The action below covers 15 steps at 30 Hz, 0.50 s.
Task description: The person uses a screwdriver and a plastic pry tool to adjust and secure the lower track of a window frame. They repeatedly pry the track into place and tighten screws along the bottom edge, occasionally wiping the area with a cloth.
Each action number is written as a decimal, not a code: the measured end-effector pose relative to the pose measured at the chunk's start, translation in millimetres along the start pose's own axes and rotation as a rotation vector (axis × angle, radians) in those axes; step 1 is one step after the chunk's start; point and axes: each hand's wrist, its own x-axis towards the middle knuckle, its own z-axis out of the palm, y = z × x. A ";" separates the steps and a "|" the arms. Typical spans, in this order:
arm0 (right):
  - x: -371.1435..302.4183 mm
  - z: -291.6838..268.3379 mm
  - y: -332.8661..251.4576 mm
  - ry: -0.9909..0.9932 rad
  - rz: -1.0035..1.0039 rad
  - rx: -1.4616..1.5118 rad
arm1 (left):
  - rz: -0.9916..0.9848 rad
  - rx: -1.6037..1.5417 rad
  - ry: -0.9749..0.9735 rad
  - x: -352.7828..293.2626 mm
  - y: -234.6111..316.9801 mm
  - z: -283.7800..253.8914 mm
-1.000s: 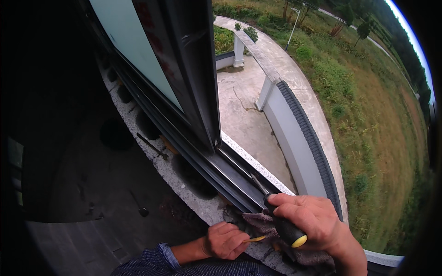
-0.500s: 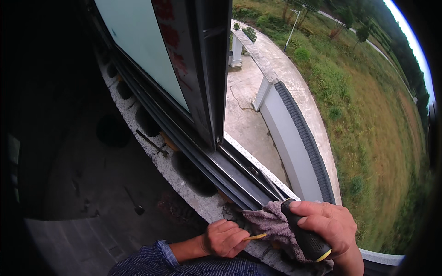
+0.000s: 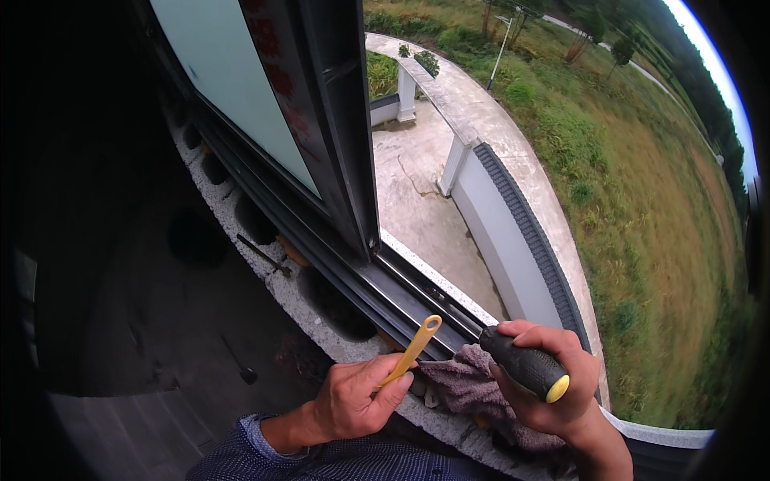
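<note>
My left hand is closed on a narrow yellow handle with a hole in its upper end. The rest of that tool is hidden in the hand. My right hand grips a screwdriver by its black handle with a yellow end cap. Its tip points away, toward the window track, where the shaft is hard to make out. A purplish-grey cloth hangs over the sill between and below my hands.
A dark window frame with a pale pane stands left of the opening. Rough hollow blocks edge the sill, with a thin rod on them. A small dark tool lies on the floor. Outside, a walled terrace lies below.
My left hand has lifted slightly and moved left, turning the yellow handle upward. My right hand has shifted a little left and tilted the screwdriver, its end cap now facing me.
</note>
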 end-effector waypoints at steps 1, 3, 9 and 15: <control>-2.7 5.5 4.3 0.046 0.012 0.005 | -0.042 0.063 -0.003 9.2 3.2 -11.6; -5.7 9.7 6.0 0.129 0.118 0.084 | -0.134 0.229 -0.115 34.1 7.7 -35.0; -10.2 17.7 4.6 0.263 0.473 0.480 | -0.200 0.507 -0.280 77.5 6.1 -61.2; -10.1 12.8 1.4 0.259 0.564 0.498 | -0.339 0.472 -0.465 108.7 40.5 -72.3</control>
